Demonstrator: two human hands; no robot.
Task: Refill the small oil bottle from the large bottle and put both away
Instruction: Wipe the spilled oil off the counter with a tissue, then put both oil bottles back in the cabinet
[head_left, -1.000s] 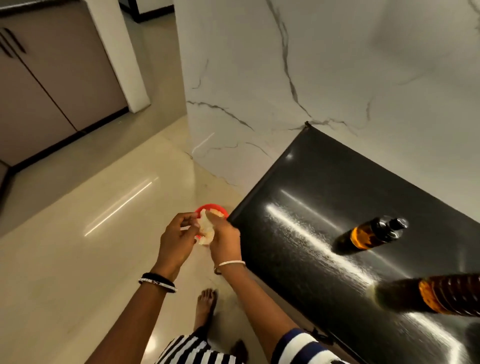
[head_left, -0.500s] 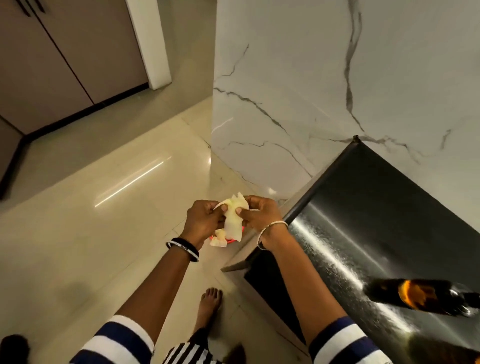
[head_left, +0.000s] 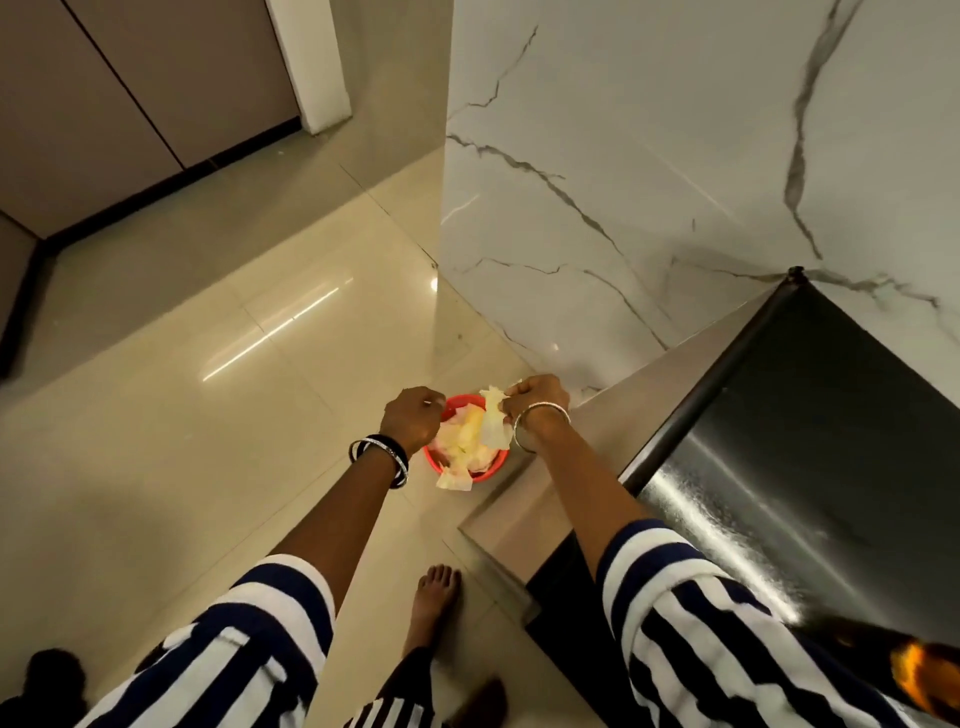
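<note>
A marbled white wall (head_left: 649, 156) fills the upper right, above a pale glossy tiled floor (head_left: 182, 415). At right runs a dark, shiny bench (head_left: 810, 467). On its near corner, at the bottom right edge of the view, lies part of an amber oil bottle (head_left: 919, 670); which of the two bottles it is cannot be told, and the other is out of view. Two arms in striped sleeves reach down over a small red bin (head_left: 467, 470) on the floor, already full of crumpled tissue. The right hand (head_left: 535, 397) pinches a strip of tissue (head_left: 491, 423) in closed fingers, dangling it over the bin. The left hand (head_left: 413, 418) hovers beside it, fingers curled shut, apparently holding nothing. This looks like clean-up: whether the refill is done cannot be seen, and putting away remains, since a bottle sits on the bench.
</note>
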